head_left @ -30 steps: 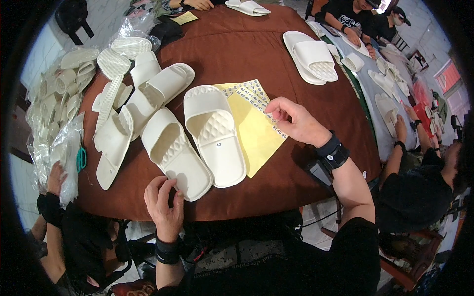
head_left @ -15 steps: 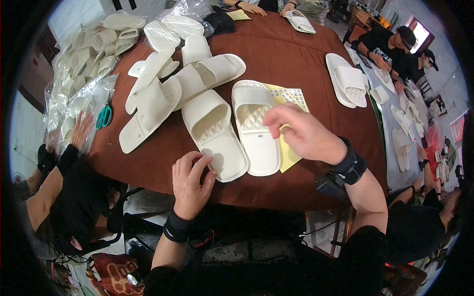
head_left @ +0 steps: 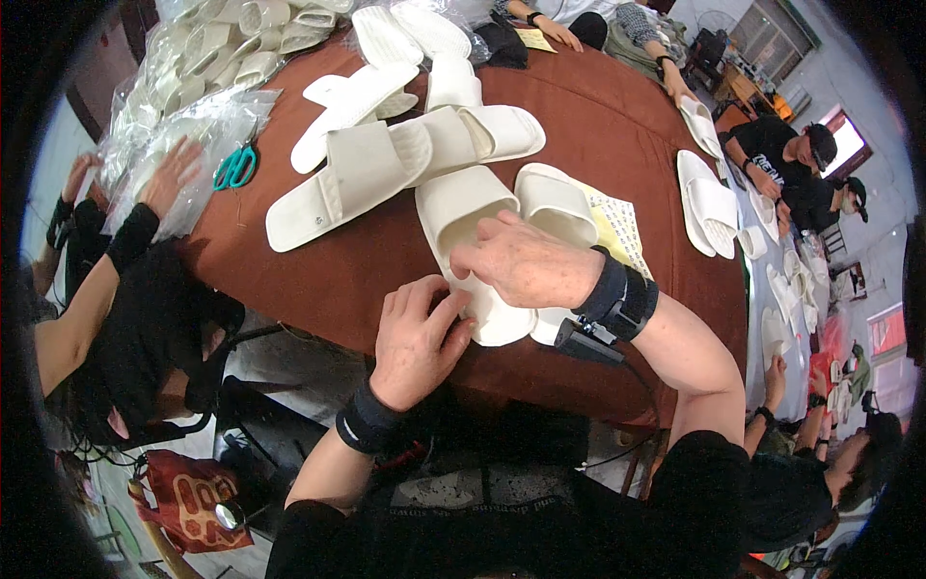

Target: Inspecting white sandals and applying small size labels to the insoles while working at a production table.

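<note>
As a brown cloth-covered worktop (head_left: 598,121) is spreading before me, two smooth white slippers (head_left: 463,201) are lying nearest, side by side, toes and long axes pointing away. Yellow paper (head_left: 619,230) is showing alongside. My curled right hand (head_left: 540,265) is hanging over one, my bent left hand (head_left: 413,340) sitting by its heel; whether they're grasping, I cannot tell.

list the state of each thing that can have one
near left slipper: sole down, partly hidden
near right slipper: sole down, partly hidden
left hand: fingers bent, at near left slipper's edge
right hand: fingers curled, over near left slipper
label sheet: flat, partly covered
teal scissors: open or shut unclear
large clear bag: filled
</note>
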Demonstrator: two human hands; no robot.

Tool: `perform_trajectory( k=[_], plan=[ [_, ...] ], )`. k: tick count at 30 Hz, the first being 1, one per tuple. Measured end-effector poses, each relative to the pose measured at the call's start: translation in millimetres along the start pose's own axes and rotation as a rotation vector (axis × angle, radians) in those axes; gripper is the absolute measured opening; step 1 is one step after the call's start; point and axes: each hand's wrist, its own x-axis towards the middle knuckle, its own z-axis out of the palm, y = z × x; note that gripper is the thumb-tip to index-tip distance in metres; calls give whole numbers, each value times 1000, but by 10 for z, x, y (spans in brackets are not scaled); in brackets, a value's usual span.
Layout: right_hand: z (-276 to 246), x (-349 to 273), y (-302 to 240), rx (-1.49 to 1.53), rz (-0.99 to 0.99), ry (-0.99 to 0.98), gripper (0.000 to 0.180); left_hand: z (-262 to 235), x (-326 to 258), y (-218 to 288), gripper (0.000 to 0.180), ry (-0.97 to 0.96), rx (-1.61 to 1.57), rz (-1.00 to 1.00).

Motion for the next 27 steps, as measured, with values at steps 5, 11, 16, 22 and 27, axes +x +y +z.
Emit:
perform_trajectory(
  k=[5, 11, 16, 22, 27],
  plan=[
    [20, 83, -16, 105, -23, -9, 18, -31, -13, -3, 31, -17, 0, -5],
    [8, 98, 61, 290, 51, -47, 17, -24, -3, -2, 33, -30, 3, 0],
    [47, 92, 90, 335, 53, -39, 18, -46, 35, 25, 36, -103, 53, 6],
    [62, 83, 98, 388, 84, -34, 20, -46, 66, 61, 41, -137, 121, 25],
    [91, -18, 125, 549, 203, 31, 26, -39, 55, 73, 40, -134, 150, 39]
  ],
)
